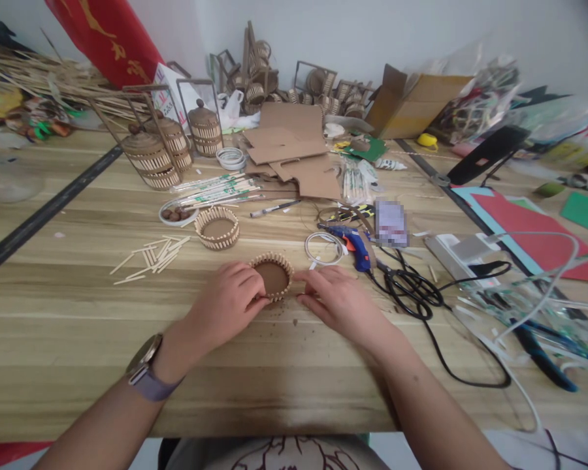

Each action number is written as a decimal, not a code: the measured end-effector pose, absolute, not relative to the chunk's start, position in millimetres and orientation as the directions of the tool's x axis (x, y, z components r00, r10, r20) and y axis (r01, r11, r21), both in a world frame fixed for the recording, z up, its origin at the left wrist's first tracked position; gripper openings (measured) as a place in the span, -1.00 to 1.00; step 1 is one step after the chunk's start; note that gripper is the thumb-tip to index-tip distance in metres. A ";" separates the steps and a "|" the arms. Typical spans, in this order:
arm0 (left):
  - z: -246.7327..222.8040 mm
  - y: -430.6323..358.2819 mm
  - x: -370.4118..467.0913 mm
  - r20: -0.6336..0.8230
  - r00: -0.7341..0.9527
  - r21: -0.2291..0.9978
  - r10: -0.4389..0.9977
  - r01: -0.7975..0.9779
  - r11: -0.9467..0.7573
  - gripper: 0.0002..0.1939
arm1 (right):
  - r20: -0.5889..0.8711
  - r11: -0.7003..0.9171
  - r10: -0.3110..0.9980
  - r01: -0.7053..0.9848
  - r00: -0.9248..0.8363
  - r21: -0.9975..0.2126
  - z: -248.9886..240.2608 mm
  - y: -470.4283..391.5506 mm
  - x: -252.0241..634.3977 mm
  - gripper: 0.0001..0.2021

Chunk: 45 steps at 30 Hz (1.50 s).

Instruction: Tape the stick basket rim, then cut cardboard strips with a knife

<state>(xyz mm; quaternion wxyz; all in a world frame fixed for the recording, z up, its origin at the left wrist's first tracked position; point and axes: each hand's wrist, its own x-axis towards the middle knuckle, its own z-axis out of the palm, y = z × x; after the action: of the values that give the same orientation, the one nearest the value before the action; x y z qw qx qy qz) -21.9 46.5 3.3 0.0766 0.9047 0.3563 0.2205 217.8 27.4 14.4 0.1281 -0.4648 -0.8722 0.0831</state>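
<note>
A small round basket (275,279) with a brown cardboard base and a wall of short upright sticks sits on the table. My left hand (235,290) is closed on its left and near side, hiding part of the wall. At the right edge of the basket is my right hand (330,297), its index finger and thumb apart with nothing between them; whether the fingertip touches the wall I cannot tell. A second, similar stick-walled basket (217,228) stands behind and to the left. Loose short sticks (159,254) lie scattered left of my left hand.
Right of the baskets lie a blue glue gun (350,243), a white coil (323,249) and a tangled black cable (414,287). Cardboard sheets (294,143) and lidded stick baskets (149,156) stand farther back. A power strip (463,258) and blue-handled pliers (543,359) are at right.
</note>
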 end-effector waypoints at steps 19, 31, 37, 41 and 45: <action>9.9 28.1 -15.8 0.351 0.607 -0.031 0.713 0.769 -0.639 -0.78 | 0.231 0.651 0.758 0.729 -0.611 -0.209 5.1 29.0 210.3 -0.81; 3.1 24.3 -9.6 0.299 0.426 0.305 0.854 0.805 -0.509 -0.82 | 0.268 0.646 0.760 0.730 -0.592 -0.221 1.9 28.7 208.7 -0.83; 8.5 26.7 -10.7 0.190 0.396 0.430 0.898 0.789 -0.439 -0.82 | 0.277 0.650 0.756 0.733 -0.593 -0.201 0.3 28.6 209.7 -0.85; 15.1 30.8 -12.0 0.067 0.338 0.513 0.939 0.795 -0.323 -0.85 | 0.295 0.660 0.745 0.725 -0.598 -0.198 0.8 28.4 209.3 -0.85; 18.2 36.9 -14.0 -0.054 0.290 0.584 0.956 0.785 -0.205 -0.90 | 0.289 0.658 0.747 0.728 -0.599 -0.192 1.6 28.5 209.4 -0.84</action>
<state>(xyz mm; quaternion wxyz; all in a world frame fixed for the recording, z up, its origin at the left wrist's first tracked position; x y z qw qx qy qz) -14.0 36.9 18.2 0.2622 0.7591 0.5733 0.1624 209.4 28.5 1.6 0.1741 -0.4124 -0.8938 0.0268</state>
